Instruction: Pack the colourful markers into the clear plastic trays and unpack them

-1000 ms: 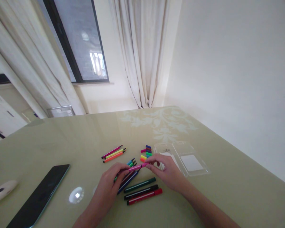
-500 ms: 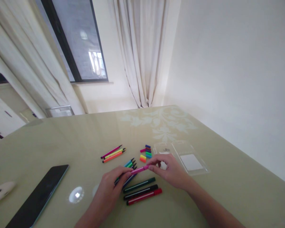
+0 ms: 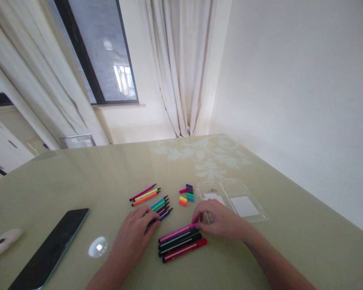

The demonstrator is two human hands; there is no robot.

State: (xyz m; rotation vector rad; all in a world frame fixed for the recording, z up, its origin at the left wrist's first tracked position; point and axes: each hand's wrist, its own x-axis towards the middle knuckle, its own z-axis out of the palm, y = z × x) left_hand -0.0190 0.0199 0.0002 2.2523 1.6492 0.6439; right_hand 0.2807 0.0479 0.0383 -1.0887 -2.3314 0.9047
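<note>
My right hand (image 3: 216, 219) pinches the capped end of a pink marker (image 3: 175, 233), which lies at the top of a row of capped markers. Just below it are a dark green marker (image 3: 178, 239), a black marker (image 3: 180, 245) and a red marker (image 3: 184, 251). Thumb and forefinger of my left hand (image 3: 137, 225) close around the dark blue uncapped marker (image 3: 165, 215). Several other uncapped markers, among them a green one (image 3: 158, 206), lie beside it, partly hidden by the fingers. Loose marker caps (image 3: 186, 195) sit between the hands, farther back.
Uncapped pink, yellow and orange markers (image 3: 145, 197) lie farther back. An open clear plastic case (image 3: 261, 217) with white card inserts is behind my right hand. At left are a dark phone (image 3: 51, 249) and a white oval object (image 3: 4, 243). A wall (image 3: 305, 121) borders the table's right side.
The pink marker has come down from between both hands to the top of the capped row. My left hand has let go of it and moved to the dark blue marker.
</note>
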